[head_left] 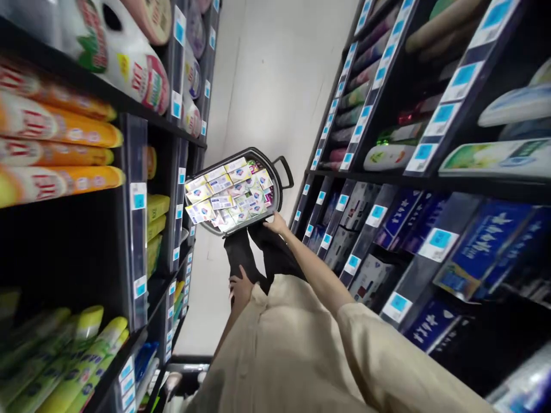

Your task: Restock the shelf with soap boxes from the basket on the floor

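Observation:
I look straight down a shop aisle at my own body in a beige shirt. My right hand point(276, 222) reaches forward and rests on the near rim of a dark shopping basket point(279, 189) that stands on the floor ahead of me. The basket is packed with several small white, blue and green boxed items point(228, 198). Its black handle point(284, 170) sticks out on the far right side. My left hand point(240, 288) hangs low against my dark trousers, fingers loosely curled, holding nothing that I can see.
Tall black shelves line both sides. On the left are orange wrapped rolls point(55, 132), paper rolls point(129, 63) and green bottles point(64, 367). On the right are blue boxes point(482, 246) and flat packs point(495, 158). A pale floor point(267, 86) runs between them.

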`<state>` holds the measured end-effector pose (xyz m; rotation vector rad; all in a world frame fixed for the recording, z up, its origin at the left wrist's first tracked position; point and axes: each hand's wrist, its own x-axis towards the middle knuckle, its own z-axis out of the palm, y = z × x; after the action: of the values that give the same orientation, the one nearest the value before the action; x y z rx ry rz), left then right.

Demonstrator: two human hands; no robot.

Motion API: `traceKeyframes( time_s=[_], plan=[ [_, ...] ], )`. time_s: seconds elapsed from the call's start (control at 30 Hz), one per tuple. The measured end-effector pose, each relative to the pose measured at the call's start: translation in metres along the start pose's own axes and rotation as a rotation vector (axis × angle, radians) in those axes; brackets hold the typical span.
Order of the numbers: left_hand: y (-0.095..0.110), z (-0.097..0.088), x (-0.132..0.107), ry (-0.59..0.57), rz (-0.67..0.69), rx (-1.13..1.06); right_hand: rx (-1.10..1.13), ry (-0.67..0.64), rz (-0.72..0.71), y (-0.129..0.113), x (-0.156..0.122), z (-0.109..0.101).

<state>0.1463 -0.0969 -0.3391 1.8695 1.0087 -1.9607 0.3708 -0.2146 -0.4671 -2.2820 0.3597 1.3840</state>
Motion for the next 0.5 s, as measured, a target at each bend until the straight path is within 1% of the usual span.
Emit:
traceKeyframes(
  time_s=[0.07, 0.17, 0.27, 0.37, 0.5],
  plan=[
    [0.001, 0.005, 0.008, 0.006, -0.036, 0.063, -0.016, -0.004, 0.009, 0.0, 0.024, 0.012],
    [-0.004, 0.01, 0.013, 0.053, -0.053, 0.162, -0.016, -0.01, 0.015, -0.001, 0.055, 0.031],
    [-0.013, 0.01, 0.014, 0.122, -0.025, 0.273, 0.004, -0.021, 0.028, -0.005, 0.079, 0.049],
    [-0.023, 0.007, 0.017, 0.157, 0.016, 0.329, 0.032, -0.017, 0.069, -0.01, 0.093, 0.063],
    [-0.032, 0.003, 0.025, 0.158, 0.024, 0.339, 0.085, 0.021, 0.123, -0.006, 0.094, 0.069]
  ],
)
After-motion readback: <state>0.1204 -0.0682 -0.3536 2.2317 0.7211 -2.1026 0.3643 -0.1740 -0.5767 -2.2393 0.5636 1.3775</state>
